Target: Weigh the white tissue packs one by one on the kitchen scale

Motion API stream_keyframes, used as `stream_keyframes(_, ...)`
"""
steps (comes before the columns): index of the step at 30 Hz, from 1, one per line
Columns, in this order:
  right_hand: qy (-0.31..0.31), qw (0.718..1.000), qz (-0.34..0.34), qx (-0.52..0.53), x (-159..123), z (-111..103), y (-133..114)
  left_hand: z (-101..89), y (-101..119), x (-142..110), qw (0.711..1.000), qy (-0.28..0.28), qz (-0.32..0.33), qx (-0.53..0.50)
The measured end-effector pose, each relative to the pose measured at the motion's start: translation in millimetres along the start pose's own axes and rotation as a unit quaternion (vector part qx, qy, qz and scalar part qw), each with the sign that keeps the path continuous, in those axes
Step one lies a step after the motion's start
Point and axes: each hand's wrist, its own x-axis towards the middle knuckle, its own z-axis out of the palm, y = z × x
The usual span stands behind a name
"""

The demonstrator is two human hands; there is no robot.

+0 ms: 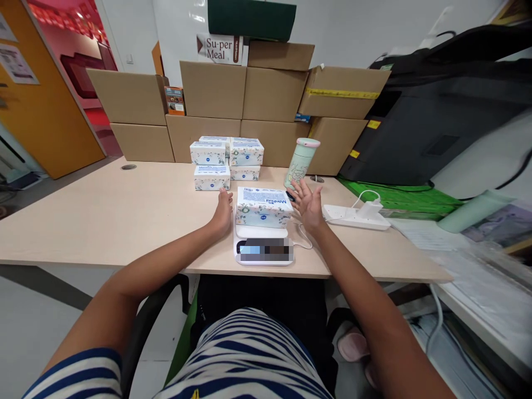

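Observation:
A white tissue pack with a floral print and blue lettering rests on a white digital scale, whose display is pixelated. My left hand is just left of the pack, fingers stretched forward, holding nothing. On the other side my right hand is raised with its fingers spread and palm showing, apart from the pack. Behind the scale, several similar tissue packs are stacked in two groups. A pale green tumbler with a pink-rimmed lid stands beyond my right hand.
Cardboard boxes line the back of the wooden table. A white power strip with a plugged-in charger lies at the right, its cable running toward the scale. A large black machine stands on something green at the far right.

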Motion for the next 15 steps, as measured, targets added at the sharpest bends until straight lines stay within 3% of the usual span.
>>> stream_keyframes(15,-0.001,1.0,-0.01,-0.014,1.3,-1.1,-1.1,1.3,2.3,0.5,1.0,-0.005,-0.011,0.007)
